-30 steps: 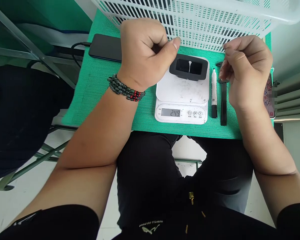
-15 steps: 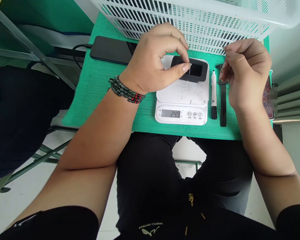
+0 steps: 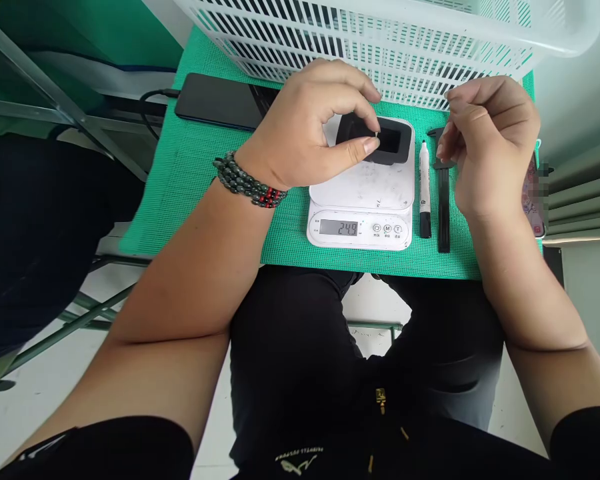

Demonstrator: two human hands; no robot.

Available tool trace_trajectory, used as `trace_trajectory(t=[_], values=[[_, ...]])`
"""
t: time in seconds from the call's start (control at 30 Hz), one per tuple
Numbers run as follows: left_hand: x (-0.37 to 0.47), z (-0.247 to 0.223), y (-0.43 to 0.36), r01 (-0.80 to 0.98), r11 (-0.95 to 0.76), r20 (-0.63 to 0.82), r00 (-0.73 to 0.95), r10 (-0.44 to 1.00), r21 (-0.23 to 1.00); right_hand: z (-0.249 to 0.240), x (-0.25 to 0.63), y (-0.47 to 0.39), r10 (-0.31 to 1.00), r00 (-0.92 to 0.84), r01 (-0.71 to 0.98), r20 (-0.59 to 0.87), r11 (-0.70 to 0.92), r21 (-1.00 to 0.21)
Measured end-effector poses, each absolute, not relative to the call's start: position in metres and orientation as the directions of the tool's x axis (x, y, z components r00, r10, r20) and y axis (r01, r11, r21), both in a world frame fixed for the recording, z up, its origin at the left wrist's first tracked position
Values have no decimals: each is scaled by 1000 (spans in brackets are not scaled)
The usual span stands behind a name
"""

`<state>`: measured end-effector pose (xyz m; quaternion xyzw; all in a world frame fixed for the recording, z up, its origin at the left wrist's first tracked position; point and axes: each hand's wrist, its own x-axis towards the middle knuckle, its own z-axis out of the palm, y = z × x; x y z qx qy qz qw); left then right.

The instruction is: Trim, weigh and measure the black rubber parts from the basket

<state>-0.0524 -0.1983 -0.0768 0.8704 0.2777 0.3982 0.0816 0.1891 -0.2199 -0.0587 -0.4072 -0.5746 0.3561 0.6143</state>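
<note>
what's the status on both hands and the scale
Left hand over black frame, tiny piece at its fingers, grip unclear. Right hand half-curled near caliper, can't tell if holding anything. Frame on white scale, partly behind left hand.

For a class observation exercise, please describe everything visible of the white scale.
The scale looks like white plastic: a rounded, smudged platform and a front panel with a grey display and three round buttons. The display shows the digits 249, any decimal point being unclear. The scale lies flat on green mesh fabric, left of the marker. A black frame rests on the platform's far part. The left hand hides part of the scale; whether it touches is unclear.
</note>
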Motion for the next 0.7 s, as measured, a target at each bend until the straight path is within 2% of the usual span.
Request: trace_trajectory(t=[0.17,0.4,0.53,0.7], values=[[-52,-77,-197,427,-826,644,523,558,369,-67,196,-210,896,123,41,427,426,-904],[-50,-82,-198,510,-724,530,495,689,465,-83,210,-184,837,367,100,406,399,-912],[-46,-75,-208,582,-640,418,484,769,502,-85,223,-181,906,223,311,361,285,-907],[-45,-72,-211,649,-578,367,446,816,495,-81,238,-178,920,121,572,373,242,-784]])
